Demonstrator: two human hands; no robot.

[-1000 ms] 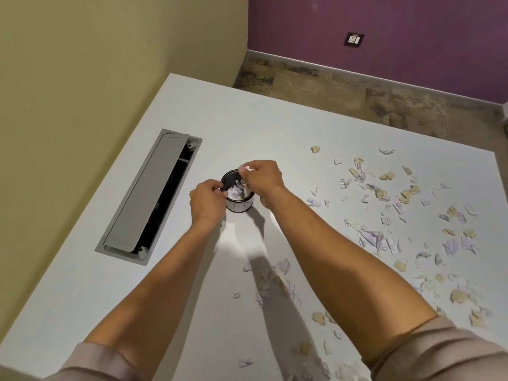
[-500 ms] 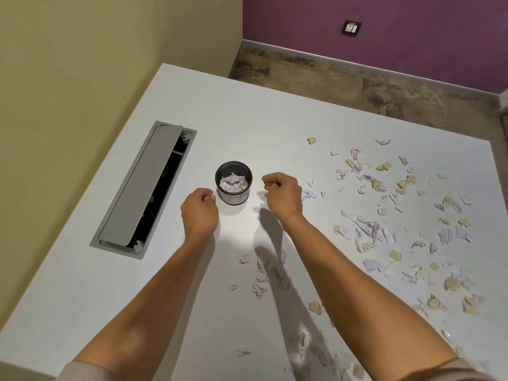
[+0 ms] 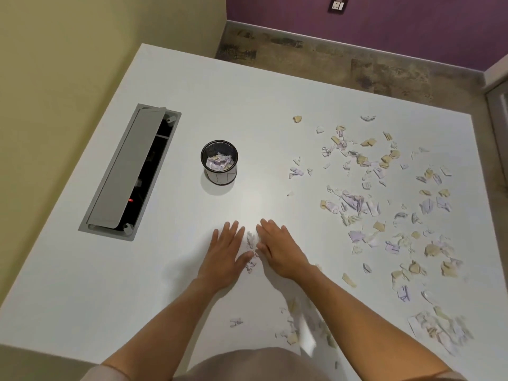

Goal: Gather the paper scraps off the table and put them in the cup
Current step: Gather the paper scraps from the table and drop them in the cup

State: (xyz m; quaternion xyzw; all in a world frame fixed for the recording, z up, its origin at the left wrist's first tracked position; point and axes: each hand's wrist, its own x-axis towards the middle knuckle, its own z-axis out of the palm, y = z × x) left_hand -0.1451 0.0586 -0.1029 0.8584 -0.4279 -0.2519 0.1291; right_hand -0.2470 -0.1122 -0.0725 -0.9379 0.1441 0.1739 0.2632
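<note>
white table carries wide scatter of paper scraps, mostly right of hands, well apart from cup.
left hand and right hand lie flat on table, fingers straight and spread, small clump of scraps between them.
judgement: best to sweep palms inward, bunch clump tight, lift with both hands cupped so nothing drifts.
black mesh cup upright, beyond hands, partly filled with scraps.

Nothing readable anywhere here, honestly. The paper scraps have faint purple marks on them, but they're way too small and blurry to make out any letters or numbers.
</note>
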